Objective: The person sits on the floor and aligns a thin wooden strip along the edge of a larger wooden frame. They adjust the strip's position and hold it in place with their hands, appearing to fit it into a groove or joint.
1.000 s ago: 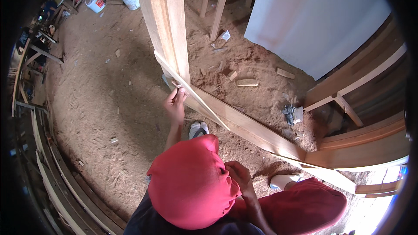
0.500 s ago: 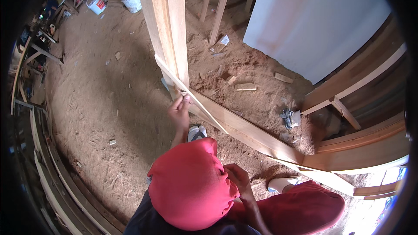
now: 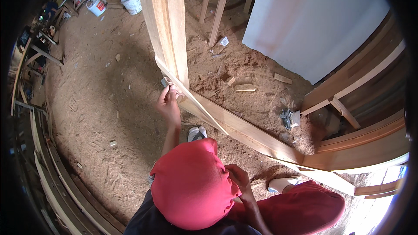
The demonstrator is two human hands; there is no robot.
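My left hand (image 3: 169, 104) reaches to the corner of a wooden frame, thumb and fingers pinched together beside a thin slanting wood strip (image 3: 198, 104). What sits in the pinch is too small to make out. The strip crosses from the tall wooden post (image 3: 167, 21) to the long board (image 3: 257, 137) that runs off to the right. Close in the foreground, a rounded red cloth shape (image 3: 191, 182) hides part of my left arm. Against its right side my right hand (image 3: 238, 177) is curled closed, its fingertips partly hidden.
A large pale panel (image 3: 313, 21) leans at the upper right, above curved wooden framing (image 3: 370, 143). Wood offcuts (image 3: 244, 88) lie on the sandy ground. Two white buckets (image 3: 131, 2) stand far back. Long boards (image 3: 56, 169) line the left side. A foot (image 3: 283, 185) shows at right.
My left hand has shifted left and away from me along the wood strip toward the post, staying pinched. My right hand has stayed in place, still curled.
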